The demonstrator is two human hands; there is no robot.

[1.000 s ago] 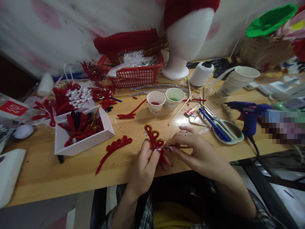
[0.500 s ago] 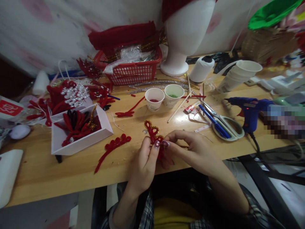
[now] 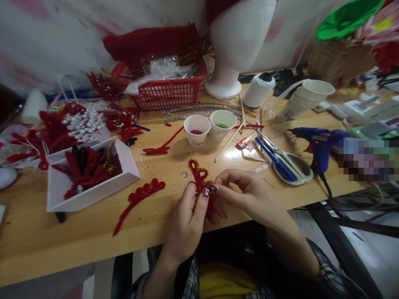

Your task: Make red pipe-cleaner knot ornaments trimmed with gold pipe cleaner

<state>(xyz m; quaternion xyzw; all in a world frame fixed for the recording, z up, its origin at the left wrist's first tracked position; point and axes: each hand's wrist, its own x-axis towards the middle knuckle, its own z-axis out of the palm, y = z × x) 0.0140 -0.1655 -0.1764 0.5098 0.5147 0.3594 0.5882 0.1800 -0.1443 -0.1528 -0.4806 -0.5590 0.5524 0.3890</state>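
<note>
My left hand pinches a looped red pipe-cleaner piece edged with gold tinsel, near the front edge of the table. Its upper loops stick up past my fingertips, while its lower part is partly hidden by my hands. From the other side, my right hand grips the same piece, thumb and forefinger pressed together at its gold edge. Left of my hands lies a scalloped red pipe-cleaner piece with a straight tail. Another looped red piece rests farther back.
A white box of red and black pieces stands at left. Behind are two paper cups with red and green beads, a red basket and a white mannequin head. Scissors, a pen and a blue glue gun lie at right.
The view has shifted slightly, so most things on the table appear farther left. Both hands keep hold of the red piece, nearly in the same pose.
</note>
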